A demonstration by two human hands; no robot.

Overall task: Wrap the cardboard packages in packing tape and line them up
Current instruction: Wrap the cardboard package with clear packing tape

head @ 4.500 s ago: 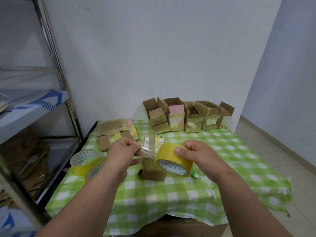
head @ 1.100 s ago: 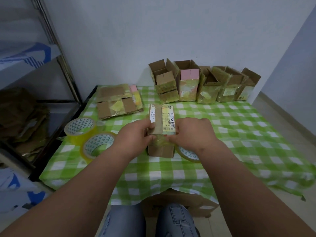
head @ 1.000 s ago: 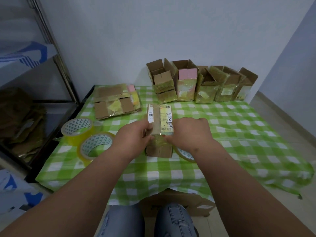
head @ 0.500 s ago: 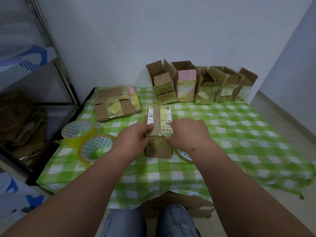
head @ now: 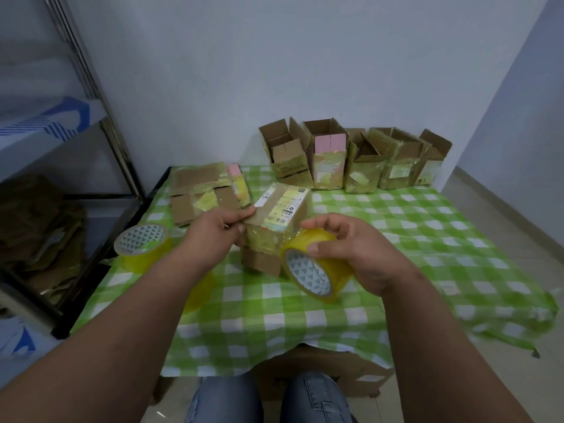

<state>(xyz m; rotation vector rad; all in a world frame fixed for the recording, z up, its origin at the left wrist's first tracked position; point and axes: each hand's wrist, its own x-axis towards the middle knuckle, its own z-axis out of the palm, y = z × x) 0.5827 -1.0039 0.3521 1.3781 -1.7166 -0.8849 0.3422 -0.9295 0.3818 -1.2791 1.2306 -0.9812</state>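
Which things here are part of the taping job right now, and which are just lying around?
In use:
left hand holding the package
right hand gripping the tape roll
row of wrapped boxes by the wall

Lying about:
spare tape roll
flattened cardboard
metal shelf

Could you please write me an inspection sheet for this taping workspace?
Surface: table under a green checked cloth.
Job's things: package partly wrapped, tilted; tape roll beside it; five boxes in a row at the wall.
Clutter: spare roll; flattened cardboard.
Hands: left hand holds the package; right hand grips the tape roll.
Cables: nothing seen.
Surroundings: metal shelf, white wall.
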